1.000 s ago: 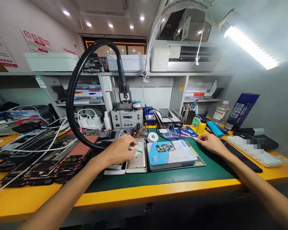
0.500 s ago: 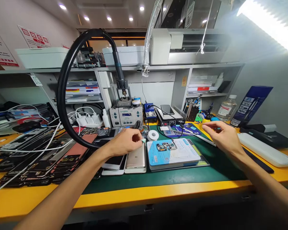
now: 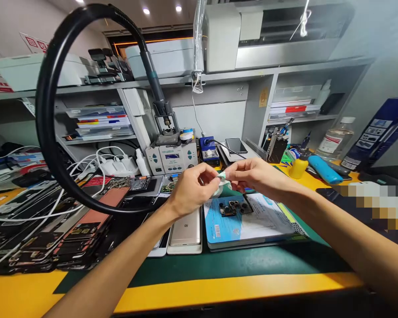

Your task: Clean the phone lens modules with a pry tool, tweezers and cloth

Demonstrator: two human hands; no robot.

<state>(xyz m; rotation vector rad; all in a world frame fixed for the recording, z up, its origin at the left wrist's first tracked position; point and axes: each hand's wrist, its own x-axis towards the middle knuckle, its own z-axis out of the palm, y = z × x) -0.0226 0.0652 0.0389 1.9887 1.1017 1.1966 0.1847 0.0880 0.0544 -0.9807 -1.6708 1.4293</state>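
Note:
My left hand is closed in a pinch on a small pale green scrap, too small to tell its material. My right hand meets it from the other side, thumb and fingertips closed on the same scrap. Something white shows just below the fingertips, partly hidden. Under the hands, a small circuit board with camera-like parts lies on a stack of blue and white packages. Beside the stack, below my left wrist, rests a gold phone, back up.
Piled phone parts cover the left side, crossed by white cables. A black hose loops from the hot air station. A yellow bottle, a blue cylinder and a clear liquid bottle stand or lie at right.
My right hand has come left from the right side to meet my left hand at the scrap. My left hand has moved slightly right. The camera view has tilted and moved closer.

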